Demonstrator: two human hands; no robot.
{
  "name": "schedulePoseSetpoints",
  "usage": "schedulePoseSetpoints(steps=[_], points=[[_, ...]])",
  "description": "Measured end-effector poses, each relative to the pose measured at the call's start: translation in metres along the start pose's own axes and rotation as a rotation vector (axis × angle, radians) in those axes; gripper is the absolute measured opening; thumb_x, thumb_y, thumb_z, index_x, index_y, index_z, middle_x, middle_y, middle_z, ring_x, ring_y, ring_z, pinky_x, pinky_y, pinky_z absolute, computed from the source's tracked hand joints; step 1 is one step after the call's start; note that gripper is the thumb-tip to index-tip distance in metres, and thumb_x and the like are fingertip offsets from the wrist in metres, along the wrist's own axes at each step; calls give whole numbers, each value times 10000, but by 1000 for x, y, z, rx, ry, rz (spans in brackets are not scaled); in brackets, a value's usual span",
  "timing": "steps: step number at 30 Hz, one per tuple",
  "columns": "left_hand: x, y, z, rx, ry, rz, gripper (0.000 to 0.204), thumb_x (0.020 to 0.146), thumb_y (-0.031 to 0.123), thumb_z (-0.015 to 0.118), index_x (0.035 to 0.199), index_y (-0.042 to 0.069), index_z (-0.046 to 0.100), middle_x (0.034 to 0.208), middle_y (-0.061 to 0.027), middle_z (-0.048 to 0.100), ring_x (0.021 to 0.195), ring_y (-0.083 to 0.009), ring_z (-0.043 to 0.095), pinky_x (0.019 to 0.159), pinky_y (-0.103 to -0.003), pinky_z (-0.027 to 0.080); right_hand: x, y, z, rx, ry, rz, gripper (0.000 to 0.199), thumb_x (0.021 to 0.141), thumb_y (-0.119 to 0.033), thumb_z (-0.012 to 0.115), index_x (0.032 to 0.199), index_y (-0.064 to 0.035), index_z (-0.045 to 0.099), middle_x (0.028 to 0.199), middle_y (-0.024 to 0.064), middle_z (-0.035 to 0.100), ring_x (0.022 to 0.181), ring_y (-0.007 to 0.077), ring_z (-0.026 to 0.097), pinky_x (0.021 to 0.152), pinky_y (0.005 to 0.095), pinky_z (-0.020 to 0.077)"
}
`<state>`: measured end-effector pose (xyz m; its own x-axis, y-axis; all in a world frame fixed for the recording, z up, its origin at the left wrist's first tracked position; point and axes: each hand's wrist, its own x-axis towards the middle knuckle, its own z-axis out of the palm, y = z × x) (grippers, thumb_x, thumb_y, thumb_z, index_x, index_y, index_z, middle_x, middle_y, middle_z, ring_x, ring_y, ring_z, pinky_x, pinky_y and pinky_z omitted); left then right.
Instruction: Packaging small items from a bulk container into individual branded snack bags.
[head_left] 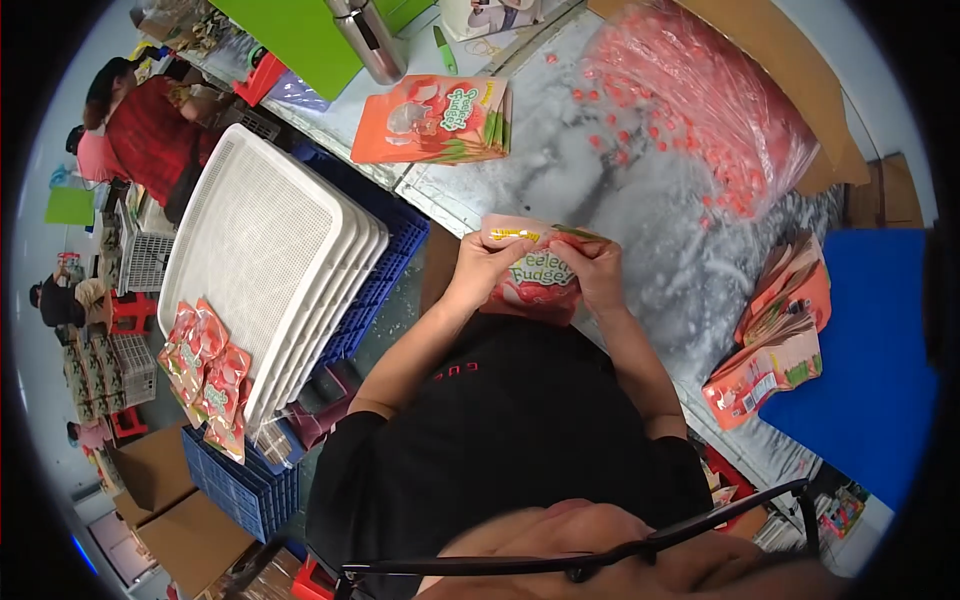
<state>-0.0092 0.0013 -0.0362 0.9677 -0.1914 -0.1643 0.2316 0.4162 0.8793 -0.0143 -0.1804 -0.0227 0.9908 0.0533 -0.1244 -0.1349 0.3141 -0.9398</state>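
Observation:
Between my two hands is a red and pink printed pouch (535, 292), held in front of my body at the table's edge. My left hand (478, 270) pinches its upper left side, thumb on the front. On the upper right side my right hand (594, 268) grips the pouch with its thumb pressed to the front. Whether the pouch's top is sealed I cannot tell. Farther off on the table lies a stack of flat orange-red pouches (425, 120). Small red wrapped candies (625, 140) are scattered beyond my right hand, beside a large clear plastic bag (730, 110) full of them.
Stacked white mesh trays (270, 230) stand left on blue crates (405, 235), several filled pouches (210, 370) on the top one. More flat pouches (775, 345) lie right, next to a blue board (870, 340). A steel flask (368, 40) and green knife (444, 50) are behind. People work far left.

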Motion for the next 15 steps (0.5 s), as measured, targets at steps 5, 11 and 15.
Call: schedulePoseSetpoints(steps=[5, 11, 15], points=[[-2, 7, 0, -82, 40, 10, 155, 877, 31, 695, 1014, -40, 704, 940, -87, 721, 826, -126, 667, 759, -277, 549, 4, 1, -6, 24, -34, 12, 144, 852, 1, 679, 989, 40, 690, 905, 94, 722, 772, 117, 661, 725, 258, 540], [-15, 16, -27, 52, -39, -62, 358, 1027, 271, 499, 1053, -28, 694, 1026, -75, 700, 935, -141, 631, 888, -321, 504, 2, -8, 7, -162, -46, -89, 143, 882, -53, 656, 991, 36, 678, 908, 71, 706, 836, 143, 639, 810, 286, 507], [-16, 20, -34, 148, -27, 86, 375, 1030, 302, 492, 1043, -11, 699, 1010, -46, 689, 930, -110, 593, 876, -296, 488, 11, 10, -1, -64, -101, -64, 181, 942, -77, 606, 1091, 22, 632, 1012, 76, 670, 915, 143, 624, 837, 285, 494]])
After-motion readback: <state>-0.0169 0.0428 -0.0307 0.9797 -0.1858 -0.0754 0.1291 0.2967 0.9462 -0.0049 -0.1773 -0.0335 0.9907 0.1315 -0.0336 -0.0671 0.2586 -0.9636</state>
